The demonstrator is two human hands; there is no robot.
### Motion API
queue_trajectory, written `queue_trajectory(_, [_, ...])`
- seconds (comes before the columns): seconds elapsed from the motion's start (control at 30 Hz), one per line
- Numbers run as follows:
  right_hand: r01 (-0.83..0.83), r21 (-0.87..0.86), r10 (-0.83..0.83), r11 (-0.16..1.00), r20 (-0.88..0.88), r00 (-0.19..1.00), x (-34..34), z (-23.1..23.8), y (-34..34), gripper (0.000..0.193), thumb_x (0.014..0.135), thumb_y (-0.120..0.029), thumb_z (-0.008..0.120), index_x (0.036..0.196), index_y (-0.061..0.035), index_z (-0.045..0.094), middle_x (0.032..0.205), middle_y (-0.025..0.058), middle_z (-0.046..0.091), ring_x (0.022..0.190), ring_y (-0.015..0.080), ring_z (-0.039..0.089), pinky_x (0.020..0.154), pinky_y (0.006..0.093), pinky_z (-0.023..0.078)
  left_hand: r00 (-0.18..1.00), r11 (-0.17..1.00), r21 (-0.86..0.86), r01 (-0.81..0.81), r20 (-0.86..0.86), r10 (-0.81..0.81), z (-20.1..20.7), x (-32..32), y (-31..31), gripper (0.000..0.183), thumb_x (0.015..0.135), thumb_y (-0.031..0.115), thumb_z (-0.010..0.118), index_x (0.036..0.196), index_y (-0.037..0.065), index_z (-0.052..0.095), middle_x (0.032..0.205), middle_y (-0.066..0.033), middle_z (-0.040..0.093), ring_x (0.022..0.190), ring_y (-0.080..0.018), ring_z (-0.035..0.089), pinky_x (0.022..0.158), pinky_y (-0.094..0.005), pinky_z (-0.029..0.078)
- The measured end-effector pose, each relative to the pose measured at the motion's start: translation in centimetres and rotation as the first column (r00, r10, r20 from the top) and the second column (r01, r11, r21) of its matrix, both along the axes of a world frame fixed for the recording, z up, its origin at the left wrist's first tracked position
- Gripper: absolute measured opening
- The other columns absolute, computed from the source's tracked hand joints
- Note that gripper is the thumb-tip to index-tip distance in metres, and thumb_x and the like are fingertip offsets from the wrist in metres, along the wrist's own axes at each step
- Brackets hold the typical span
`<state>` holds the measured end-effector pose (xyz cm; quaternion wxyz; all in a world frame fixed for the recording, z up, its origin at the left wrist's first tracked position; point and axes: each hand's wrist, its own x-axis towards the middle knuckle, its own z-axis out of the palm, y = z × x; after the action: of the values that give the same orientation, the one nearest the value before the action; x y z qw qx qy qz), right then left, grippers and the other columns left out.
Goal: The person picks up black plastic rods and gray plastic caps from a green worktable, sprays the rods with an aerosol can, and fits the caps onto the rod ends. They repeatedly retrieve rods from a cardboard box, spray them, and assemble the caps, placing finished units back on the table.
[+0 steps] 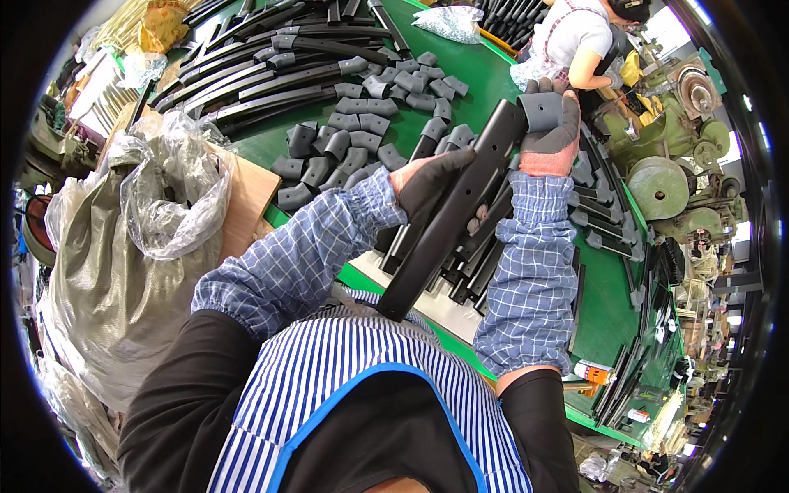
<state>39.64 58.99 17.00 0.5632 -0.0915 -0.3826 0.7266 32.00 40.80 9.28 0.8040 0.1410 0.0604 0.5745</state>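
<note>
My left hand (427,181), in a dark-palmed glove, is closed round a long black tube (444,226) with small holes along its side. The tube slants from near my apron up toward my right hand (555,148). A grey elbow connector (542,111) rests in my gloved right hand, fingers curled round it, close to the tube's upper end. Whether the connector and tube touch, I cannot tell. Several loose grey elbow connectors (353,123) lie heaped on the green table (485,74) beyond my left hand. More black tubes (468,271) lie beneath my hands.
Curved black tubes (279,78) are stacked at the far left. Tubes with grey ends (604,222) line the right side. A plastic-covered sack (123,279) stands at my left. An orange-and-white can (593,372) sits at right. A co-worker (575,37) sits near green machines (657,185).
</note>
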Motion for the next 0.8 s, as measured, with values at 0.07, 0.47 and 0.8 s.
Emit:
queue_trajectory(0.07, [-0.014, 0.018, 0.015, 1.0, -0.034, 0.999, 0.1, -0.1, -0.4, 0.012, 0.096, -0.011, 0.054, 0.107, -0.0066, 0.053, 0.108, 0.0135, 0.06, 0.101, 0.0322, 0.065, 0.093, 0.0518, 0.056, 0.999, 1.0, 0.002, -0.006, -0.033, 0.006, 0.3, 0.9, -0.4, 0.063, 0.097, 0.053, 0.051, 0.14, 0.008, 0.045, 0.105, -0.0187, 0.065, 0.087, -0.0308, 0.067, 0.076, -0.0483, 0.057])
queue_trajectory(0.47, [-0.552, -0.101, 0.559, 0.828, 0.07, 0.826, 1.1, 0.1, -0.7, 0.014, 0.089, -0.002, 0.063, 0.102, -0.0047, 0.057, 0.094, 0.0122, 0.061, 0.08, 0.0275, 0.066, 0.076, 0.0439, 0.06, 0.916, 0.988, 0.025, -0.153, -0.371, 0.151, 0.2, 2.7, -2.7, 0.064, 0.099, 0.056, 0.047, 0.131, 0.0, 0.05, 0.095, -0.0141, 0.066, 0.078, -0.0225, 0.068, 0.068, -0.035, 0.059])
queue_trajectory(0.8, [-0.532, -0.098, 0.539, 0.841, 0.237, 0.808, -2.4, 1.0, -1.6, 0.02, 0.085, -0.006, 0.07, 0.1, -0.006, 0.057, 0.091, 0.0104, 0.063, 0.078, 0.0252, 0.066, 0.07, 0.0407, 0.06, 0.994, 0.998, 0.056, -0.008, 0.112, 0.001, -1.4, 1.0, -2.5, 0.078, 0.093, 0.065, 0.049, 0.138, 0.0, 0.046, 0.108, -0.021, 0.064, 0.092, -0.0324, 0.067, 0.076, -0.0501, 0.055])
